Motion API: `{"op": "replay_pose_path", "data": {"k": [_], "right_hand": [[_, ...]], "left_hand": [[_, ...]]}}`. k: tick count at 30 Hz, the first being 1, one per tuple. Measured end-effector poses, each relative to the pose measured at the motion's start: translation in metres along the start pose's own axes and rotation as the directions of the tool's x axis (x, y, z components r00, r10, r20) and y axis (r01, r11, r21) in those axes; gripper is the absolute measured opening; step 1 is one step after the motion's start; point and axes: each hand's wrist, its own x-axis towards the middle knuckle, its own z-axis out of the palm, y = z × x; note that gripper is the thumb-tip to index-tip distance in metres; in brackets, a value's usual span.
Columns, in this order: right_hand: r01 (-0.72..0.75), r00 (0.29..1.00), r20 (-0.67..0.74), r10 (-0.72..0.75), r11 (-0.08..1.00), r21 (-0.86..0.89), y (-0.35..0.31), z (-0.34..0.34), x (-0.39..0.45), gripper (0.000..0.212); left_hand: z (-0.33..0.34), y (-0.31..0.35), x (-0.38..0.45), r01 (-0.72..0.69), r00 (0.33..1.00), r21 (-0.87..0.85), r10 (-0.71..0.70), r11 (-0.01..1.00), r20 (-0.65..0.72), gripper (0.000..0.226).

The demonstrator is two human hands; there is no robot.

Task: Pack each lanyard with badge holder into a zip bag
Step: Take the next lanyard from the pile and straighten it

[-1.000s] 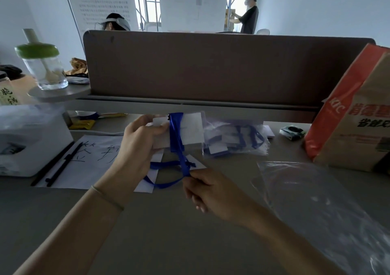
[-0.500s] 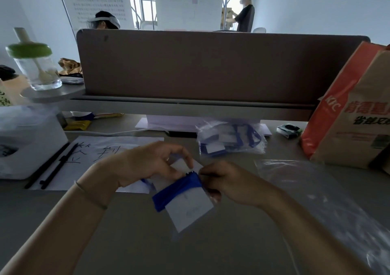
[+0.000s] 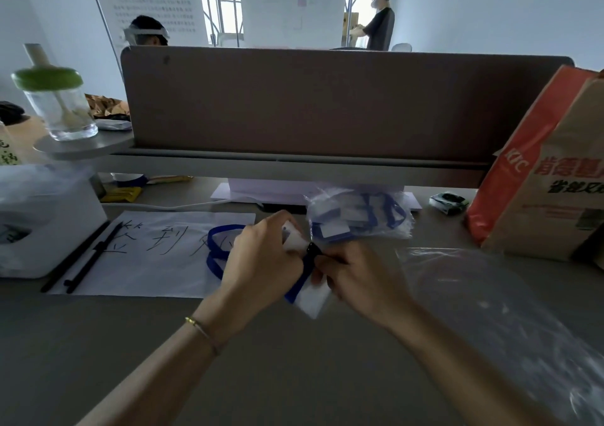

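A white badge holder (image 3: pixel 313 298) with a blue lanyard (image 3: pixel 217 252) is held between both hands above the middle of the desk. My left hand (image 3: pixel 261 262) grips its upper end, and the lanyard loops out to the left over the paper. My right hand (image 3: pixel 356 278) pinches the black clip and strap at the holder's top. A filled zip bag (image 3: pixel 359 218) of packed lanyards lies just behind the hands. A large clear plastic bag (image 3: pixel 490 311) lies flat on the desk to the right.
A white sheet with handwriting (image 3: pixel 153 252) and two black pens (image 3: pixel 81 259) lie at left beside a white box (image 3: pixel 42 219). A brown and red paper bag (image 3: pixel 549 177) stands at right. A brown divider panel (image 3: pixel 310 102) closes off the back; a green-lidded jar (image 3: pixel 58 105) sits on a shelf.
The badge holder came down from in front of the divider to low over the desk. Both hands closed in around it, and the lanyard now trails left over the paper.
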Motion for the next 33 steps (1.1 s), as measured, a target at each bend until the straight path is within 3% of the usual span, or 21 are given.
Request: {"op": "replay_pose_path", "data": {"k": [3, 7, 9, 13, 15, 17, 21, 24, 27, 33], "right_hand": [[-0.077, 0.995, -0.047, 0.087, 0.981, 0.180, -0.003, 0.002, 0.003, 0.038], [-0.237, 0.968, 0.042, 0.249, 0.840, 0.488, -0.005, 0.003, 0.001, 0.040], [-0.283, 0.954, 0.084, 0.287, 0.778, 0.561, -0.003, 0.004, 0.001, 0.045], [-0.364, 0.930, 0.160, 0.330, 0.776, 0.515, 0.002, -0.002, 0.001, 0.037], [-0.415, 0.909, 0.204, 0.363, 0.828, 0.377, 0.004, -0.005, 0.001, 0.049], [-0.472, 0.879, 0.260, 0.400, 0.805, 0.358, 0.006, -0.005, 0.003, 0.059], [-0.419, 0.906, 0.276, 0.321, 0.587, 0.693, 0.012, 0.000, 0.009, 0.050], [-0.315, 0.919, 0.145, 0.368, 0.461, 0.830, 0.019, 0.003, 0.012, 0.070], [-0.225, 0.916, 0.002, 0.402, 0.508, 0.831, 0.016, -0.003, 0.011, 0.081], [-0.160, 0.899, -0.103, 0.426, 0.537, 0.828, 0.010, -0.017, -0.013, 0.040]], "left_hand": [[0.010, 0.006, -0.005, -0.074, 0.985, -0.083, 0.059, 0.994, -0.164, 0.023], [0.015, 0.011, -0.012, -0.194, 0.935, -0.098, 0.154, 0.976, -0.320, 0.022], [0.020, 0.011, -0.016, -0.282, 0.897, -0.027, 0.253, 0.959, -0.363, 0.018], [0.029, 0.008, -0.022, -0.327, 0.868, 0.005, 0.302, 0.945, -0.395, 0.021], [0.028, 0.011, -0.022, -0.328, 0.858, -0.026, 0.287, 0.944, -0.426, 0.022], [0.024, 0.017, -0.023, -0.320, 0.856, -0.068, 0.258, 0.945, -0.447, 0.023], [0.021, 0.028, -0.025, -0.219, 0.933, -0.332, 0.098, 0.918, -0.345, 0.026], [0.019, 0.030, -0.025, -0.146, 0.967, -0.377, 0.051, 0.915, -0.252, 0.036], [0.020, 0.032, -0.025, -0.128, 0.983, -0.380, 0.065, 0.916, -0.173, 0.043], [0.027, 0.045, -0.037, -0.168, 0.985, -0.439, 0.129, 0.883, -0.117, 0.043]]}}
